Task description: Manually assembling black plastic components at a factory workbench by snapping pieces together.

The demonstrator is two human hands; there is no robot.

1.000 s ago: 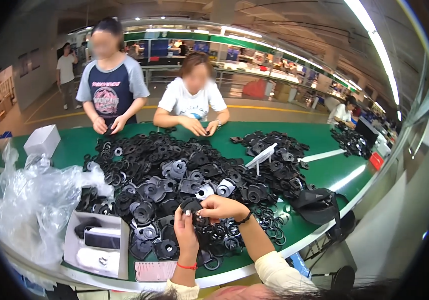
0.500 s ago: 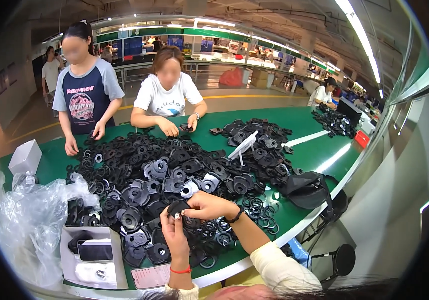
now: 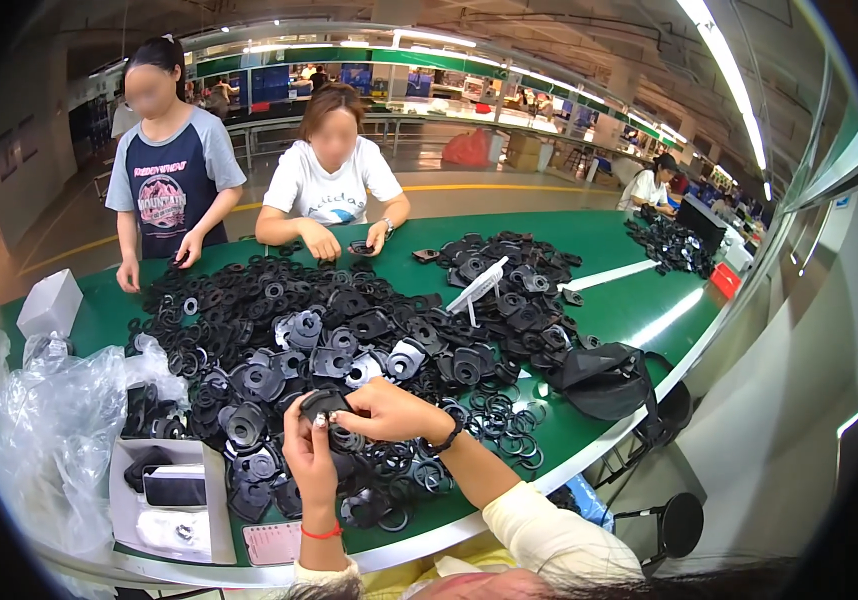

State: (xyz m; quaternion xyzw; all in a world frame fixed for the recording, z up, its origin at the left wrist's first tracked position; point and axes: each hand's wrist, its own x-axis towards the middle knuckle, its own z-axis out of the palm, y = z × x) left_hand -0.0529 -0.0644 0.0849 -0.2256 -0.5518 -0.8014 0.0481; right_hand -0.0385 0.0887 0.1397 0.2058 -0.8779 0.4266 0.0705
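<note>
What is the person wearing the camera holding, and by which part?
A small black part, by its edges: the left hand grips its left and lower edge, the right hand its right side.

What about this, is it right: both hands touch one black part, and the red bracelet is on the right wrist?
No: the head view shows the red bracelet on the left wrist. The left hand and right hand do both touch one black part.

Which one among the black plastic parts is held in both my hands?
The black plastic part between your left hand and right hand, held above the pile; the others nearby lie in it.
</note>
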